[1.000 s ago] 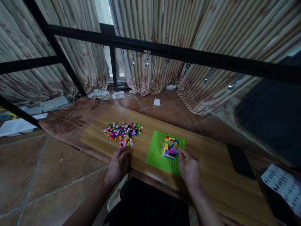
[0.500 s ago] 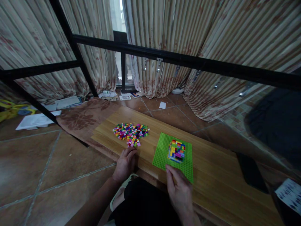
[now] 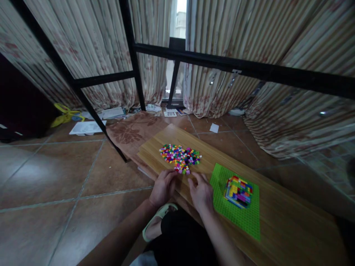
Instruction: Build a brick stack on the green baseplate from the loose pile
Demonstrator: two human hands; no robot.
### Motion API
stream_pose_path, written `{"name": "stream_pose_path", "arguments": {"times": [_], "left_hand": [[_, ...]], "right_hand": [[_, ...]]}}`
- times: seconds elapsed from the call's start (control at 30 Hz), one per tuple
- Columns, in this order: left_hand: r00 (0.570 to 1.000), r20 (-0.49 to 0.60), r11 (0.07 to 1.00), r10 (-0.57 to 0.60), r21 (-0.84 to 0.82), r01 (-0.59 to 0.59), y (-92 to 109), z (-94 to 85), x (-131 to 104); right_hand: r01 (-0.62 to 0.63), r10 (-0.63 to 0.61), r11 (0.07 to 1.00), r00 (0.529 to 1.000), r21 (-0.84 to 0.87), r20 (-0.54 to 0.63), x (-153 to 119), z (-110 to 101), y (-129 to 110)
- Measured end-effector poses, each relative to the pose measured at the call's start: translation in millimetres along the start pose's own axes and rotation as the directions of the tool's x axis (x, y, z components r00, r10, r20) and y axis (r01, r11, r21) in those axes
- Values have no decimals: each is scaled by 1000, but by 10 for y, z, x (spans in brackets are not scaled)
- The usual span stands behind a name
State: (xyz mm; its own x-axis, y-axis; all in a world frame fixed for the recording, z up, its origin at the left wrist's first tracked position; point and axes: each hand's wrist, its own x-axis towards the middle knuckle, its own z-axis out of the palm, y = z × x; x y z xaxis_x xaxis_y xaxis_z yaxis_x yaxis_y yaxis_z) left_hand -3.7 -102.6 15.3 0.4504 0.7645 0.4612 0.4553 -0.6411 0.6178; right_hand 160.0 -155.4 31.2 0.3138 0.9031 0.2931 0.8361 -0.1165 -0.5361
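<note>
- Left hand (image 3: 163, 188): lower centre of the frame, at the near edge of the table. Fingers bent and drawn close together, tips just beside the nearest bricks of the pile. Whether a brick is pinched there: cannot tell.
- Right hand (image 3: 202, 193): lower centre, a little right of the left hand. Thumb and forefinger parted, tips pointing toward the near end of the pile; the outer side of the hand is near the left edge of the baseplate.
- Loose bricks (image 3: 170, 152): centre of the frame, small and many-coloured, spread in an irregular pile on the table, with a narrow tongue of pink, green and red pieces reaching down between the two hands.
- Baseplate (image 3: 241, 220): green, studded, flat on the table, right of centre in the lower half.
- Brick build (image 3: 238, 191): on the upper middle part of the baseplate; yellow, red, blue, purple, orange and black pieces on its top face, pale and blue layers along its near side.
- Table (image 3: 291, 218): wood-grained, running from the centre to the lower right corner.
- Cloth (image 3: 129, 135): brown, floral pattern, left of centre, beyond the table's far left end.
- White paper (image 3: 214, 128): on the tiled floor (image 3: 119, 177), above and right of the pile.
</note>
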Motion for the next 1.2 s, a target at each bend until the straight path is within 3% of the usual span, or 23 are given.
{"name": "stream_pose_path", "arguments": {"times": [0.2, 0.4, 0.6, 1.03, 1.2], "left_hand": [[998, -12, 992, -60, 113, 61, -104, 79, 155], [995, -6, 993, -101, 65, 101, -171, 108, 226], [996, -4, 995, -91, 28, 91, -191, 85, 231], [998, -15, 997, -63, 53, 64, -199, 93, 216], [999, -10, 997, -50, 63, 51, -216, 83, 233]], "right_hand": [[18, -13, 996, 999, -90, 52, 238, 140, 20], [-43, 37, 987, 998, -157, -47, 257, 100, 183], [65, -65, 995, 998, -74, 0, 337, 193, 25], [-32, 45, 976, 998, -217, 53, 411, 233, -4], [-24, 23, 993, 1000, -114, -14, 378, 175, -76]]}}
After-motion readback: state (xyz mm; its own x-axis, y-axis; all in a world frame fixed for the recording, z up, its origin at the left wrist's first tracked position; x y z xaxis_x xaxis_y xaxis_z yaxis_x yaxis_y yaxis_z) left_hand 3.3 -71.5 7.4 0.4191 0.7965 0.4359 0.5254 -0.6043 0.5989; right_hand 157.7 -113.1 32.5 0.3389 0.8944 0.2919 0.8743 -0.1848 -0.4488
